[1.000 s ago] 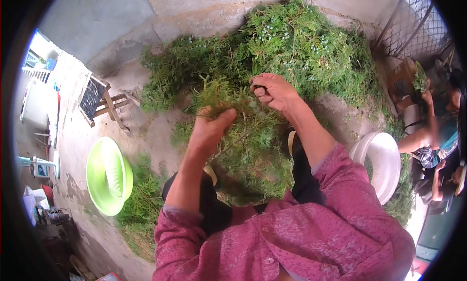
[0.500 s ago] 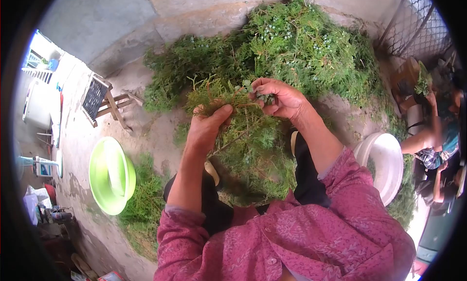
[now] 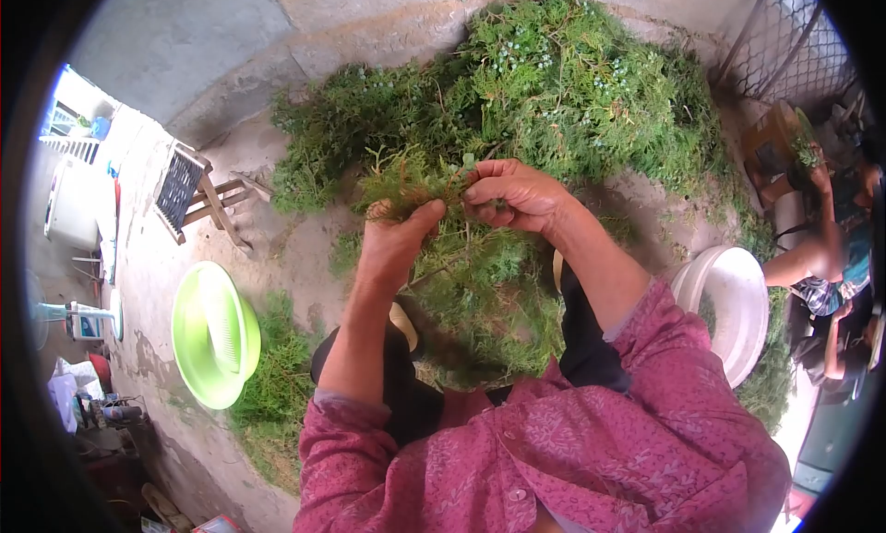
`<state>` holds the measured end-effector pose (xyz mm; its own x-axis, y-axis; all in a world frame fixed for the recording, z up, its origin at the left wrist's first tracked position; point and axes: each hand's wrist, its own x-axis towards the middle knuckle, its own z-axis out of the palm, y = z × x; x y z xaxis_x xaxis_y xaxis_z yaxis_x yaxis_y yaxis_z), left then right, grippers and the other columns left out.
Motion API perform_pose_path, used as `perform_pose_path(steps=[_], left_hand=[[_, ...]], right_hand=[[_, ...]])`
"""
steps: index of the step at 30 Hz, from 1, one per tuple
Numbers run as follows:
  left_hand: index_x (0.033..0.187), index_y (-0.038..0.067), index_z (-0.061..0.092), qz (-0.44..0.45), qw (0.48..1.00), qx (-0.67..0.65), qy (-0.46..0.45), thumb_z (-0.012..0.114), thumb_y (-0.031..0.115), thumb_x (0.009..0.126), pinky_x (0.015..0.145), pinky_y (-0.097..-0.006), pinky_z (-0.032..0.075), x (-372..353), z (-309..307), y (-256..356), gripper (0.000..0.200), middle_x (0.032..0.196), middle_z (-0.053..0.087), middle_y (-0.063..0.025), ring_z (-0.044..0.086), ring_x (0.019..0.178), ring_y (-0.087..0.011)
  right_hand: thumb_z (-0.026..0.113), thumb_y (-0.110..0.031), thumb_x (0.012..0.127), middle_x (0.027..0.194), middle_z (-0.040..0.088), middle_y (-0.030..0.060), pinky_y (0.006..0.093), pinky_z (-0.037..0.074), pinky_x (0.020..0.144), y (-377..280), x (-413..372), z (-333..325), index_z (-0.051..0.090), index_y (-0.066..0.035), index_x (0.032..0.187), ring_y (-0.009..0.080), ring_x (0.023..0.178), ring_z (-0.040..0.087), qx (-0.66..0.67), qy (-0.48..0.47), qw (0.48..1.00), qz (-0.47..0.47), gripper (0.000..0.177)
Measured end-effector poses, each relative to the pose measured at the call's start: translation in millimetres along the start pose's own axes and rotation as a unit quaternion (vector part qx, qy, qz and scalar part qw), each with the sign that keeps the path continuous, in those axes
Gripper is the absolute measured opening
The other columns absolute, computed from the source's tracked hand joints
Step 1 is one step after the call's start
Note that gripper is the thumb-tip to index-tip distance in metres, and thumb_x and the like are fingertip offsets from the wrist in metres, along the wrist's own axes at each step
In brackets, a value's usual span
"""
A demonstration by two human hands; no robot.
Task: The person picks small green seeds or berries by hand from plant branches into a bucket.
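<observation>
My left hand [image 3: 392, 242] grips a bushy green conifer sprig [image 3: 411, 182] by its stems, held over my lap. My right hand [image 3: 512, 196] is closed on small bluish-green cones at the sprig's right side, fingertips pinched together. A loose heap of the same greenery [image 3: 480, 302] lies between my knees. A much larger pile of cut branches [image 3: 572, 90] with pale blue cones covers the concrete ground beyond my hands.
A green plastic colander bowl [image 3: 212, 335] sits on the ground at the left, a white basin [image 3: 734, 307] at the right. A small wooden stool [image 3: 189, 196] stands at the upper left. Another person [image 3: 821, 256] sits at the far right by a wire fence [image 3: 794, 44].
My right hand has moved slightly down and left along the sprig, closing its fingers tighter. The left hand keeps its hold on the stems, barely shifted.
</observation>
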<state>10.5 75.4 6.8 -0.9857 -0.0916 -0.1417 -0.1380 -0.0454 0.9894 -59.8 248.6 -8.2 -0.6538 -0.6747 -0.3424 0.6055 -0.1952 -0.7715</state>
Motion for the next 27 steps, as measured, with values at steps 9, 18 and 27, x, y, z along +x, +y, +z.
perform_pose_path(steps=[9, 18, 27], left_hand=[[0.077, 0.007, 0.060, 0.001, 0.998, -0.049, 0.030, 0.064, 0.012, 0.077, 0.046, -0.0205, 0.034, -1.7, -21.0, 2.1, 0.006, 0.063, 0.055, 0.0025, 0.046, 0.054, -0.0048], [0.073, 0.010, 0.060, -0.033, 0.999, 0.000, 0.005, 0.065, 0.018, 0.076, 0.041, -0.0199, 0.030, -1.1, -12.6, -1.3, 0.010, 0.058, 0.054, 0.0025, 0.044, 0.048, -0.0043], [0.076, 0.010, 0.059, -0.058, 0.998, -0.010, -0.014, 0.063, 0.019, 0.078, 0.040, -0.0197, 0.029, -1.2, -10.5, 1.2, 0.010, 0.060, 0.054, 0.0023, 0.044, 0.048, -0.0045]], right_hand=[[0.058, -0.005, 0.073, 0.082, 0.053, 0.0109, 0.0152, 0.031, 0.034, -21.0, -4.4, -42.8, 0.052, -0.005, 0.082, 0.0076, 0.055, 0.047, 0.211, 0.058, 0.972, -0.082, 0.011], [0.061, -0.015, 0.077, 0.085, 0.055, 0.0120, 0.0146, 0.033, 0.034, -19.6, -1.6, -24.6, 0.054, -0.005, 0.088, 0.0105, 0.059, 0.051, 0.156, -0.003, 0.986, -0.061, 0.017], [0.062, -0.029, 0.080, 0.085, 0.054, 0.0046, 0.0144, 0.029, 0.035, -13.3, -2.5, -12.7, 0.056, -0.007, 0.091, 0.0098, 0.059, 0.051, 0.037, 0.048, 0.998, -0.037, 0.025]])
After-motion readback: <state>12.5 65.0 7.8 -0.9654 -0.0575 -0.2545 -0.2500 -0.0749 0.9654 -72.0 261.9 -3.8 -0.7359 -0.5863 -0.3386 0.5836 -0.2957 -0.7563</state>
